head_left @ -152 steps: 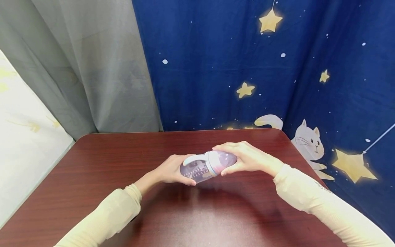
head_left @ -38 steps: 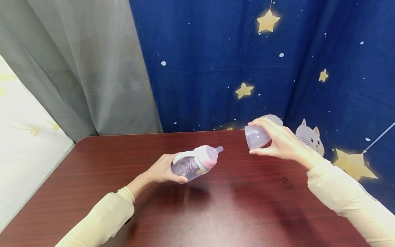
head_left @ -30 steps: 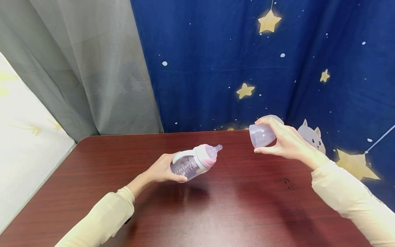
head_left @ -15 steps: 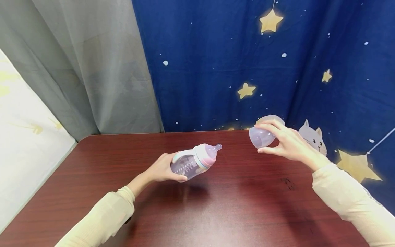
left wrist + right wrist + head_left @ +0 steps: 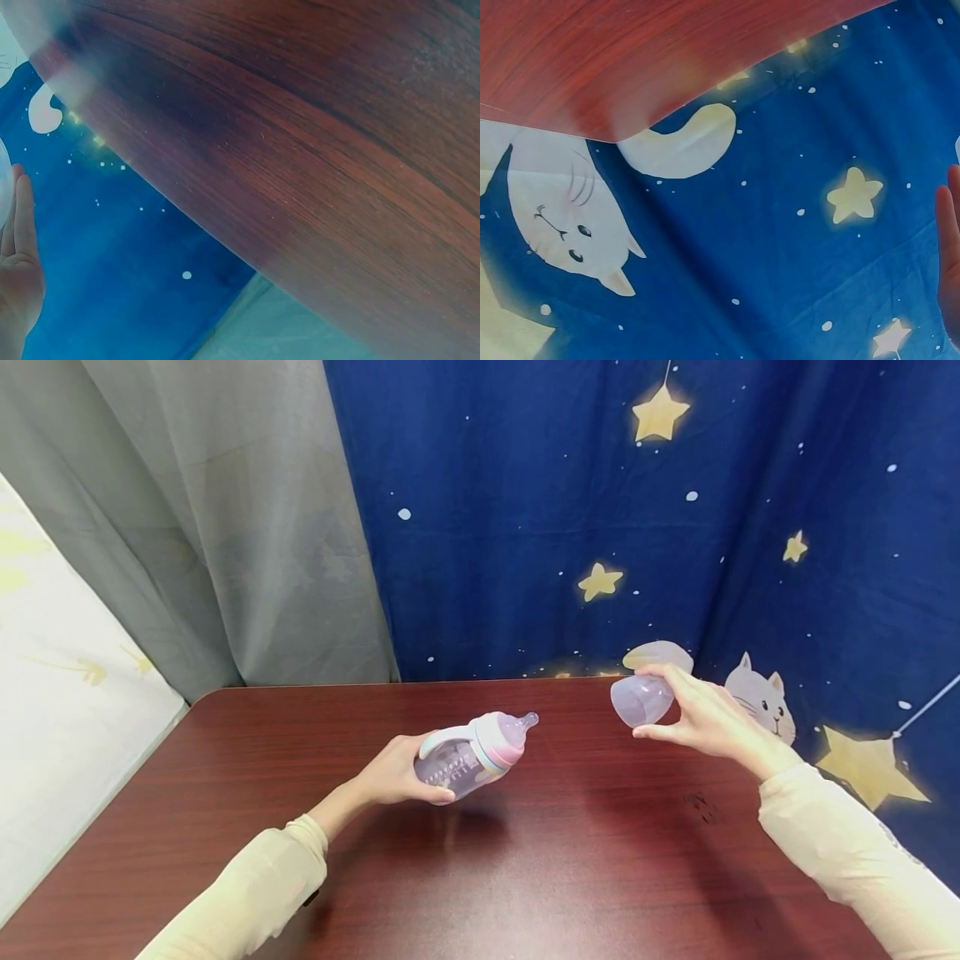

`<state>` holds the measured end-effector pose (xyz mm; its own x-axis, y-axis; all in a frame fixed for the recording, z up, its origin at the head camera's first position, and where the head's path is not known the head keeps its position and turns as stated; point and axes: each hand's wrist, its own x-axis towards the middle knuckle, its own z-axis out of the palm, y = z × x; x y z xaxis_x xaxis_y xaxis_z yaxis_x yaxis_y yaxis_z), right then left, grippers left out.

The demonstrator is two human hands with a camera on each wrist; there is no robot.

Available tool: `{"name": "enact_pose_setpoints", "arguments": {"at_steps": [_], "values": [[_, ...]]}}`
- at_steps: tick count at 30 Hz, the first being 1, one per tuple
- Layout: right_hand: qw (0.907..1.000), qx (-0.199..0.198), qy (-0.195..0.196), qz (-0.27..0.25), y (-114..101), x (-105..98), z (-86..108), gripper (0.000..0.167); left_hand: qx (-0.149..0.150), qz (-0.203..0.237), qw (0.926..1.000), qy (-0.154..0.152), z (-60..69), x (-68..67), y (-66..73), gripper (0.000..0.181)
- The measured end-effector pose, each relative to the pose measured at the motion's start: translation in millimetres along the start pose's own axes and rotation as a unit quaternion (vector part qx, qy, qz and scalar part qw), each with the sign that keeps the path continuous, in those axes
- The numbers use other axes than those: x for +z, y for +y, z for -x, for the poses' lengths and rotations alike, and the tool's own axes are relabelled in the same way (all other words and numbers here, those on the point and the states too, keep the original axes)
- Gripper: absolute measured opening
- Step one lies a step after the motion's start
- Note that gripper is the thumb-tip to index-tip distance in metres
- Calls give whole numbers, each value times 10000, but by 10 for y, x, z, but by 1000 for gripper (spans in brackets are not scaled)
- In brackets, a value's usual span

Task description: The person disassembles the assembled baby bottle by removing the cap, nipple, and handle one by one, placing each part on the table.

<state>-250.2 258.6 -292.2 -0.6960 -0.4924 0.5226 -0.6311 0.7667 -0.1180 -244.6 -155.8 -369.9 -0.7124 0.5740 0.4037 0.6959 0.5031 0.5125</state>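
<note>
In the head view, my left hand (image 5: 400, 770) grips the lower body of a baby bottle (image 5: 463, 758). The bottle is tilted over the table, its pale handle (image 5: 447, 739) on the upper side. Its pink-and-white collar and bare nipple (image 5: 529, 721) point up and right. My right hand (image 5: 701, 714) holds a translucent domed bottle cap (image 5: 641, 700) between thumb and fingers. The cap is apart from the bottle, its open end facing lower left. Each wrist view catches only part of a hand at its edge; which hand it is, I cannot tell.
A dark red-brown wooden table (image 5: 525, 877) lies below both hands. A small dark mark (image 5: 701, 807) shows on its right side. Behind it hang a grey curtain (image 5: 285, 543) and a blue star-patterned curtain (image 5: 510, 527). A white panel (image 5: 52, 693) stands at the left.
Earlier the cap was on the bottle in both hands; my right hand has pulled it off and moved it right. Lately the cap has turned slightly, while the left hand and bottle stay nearly still.
</note>
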Motion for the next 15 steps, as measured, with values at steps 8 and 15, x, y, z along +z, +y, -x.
{"name": "enact_pose_setpoints", "arguments": {"at_steps": [8,15], "values": [[9999,52,-61,68,67,46,73,72,71,-17,10000,5,11,-4,-1,69],[9999,90,-111,77,85,53,109,72,51,-38,10000,-6,13,-2,0,68]]}}
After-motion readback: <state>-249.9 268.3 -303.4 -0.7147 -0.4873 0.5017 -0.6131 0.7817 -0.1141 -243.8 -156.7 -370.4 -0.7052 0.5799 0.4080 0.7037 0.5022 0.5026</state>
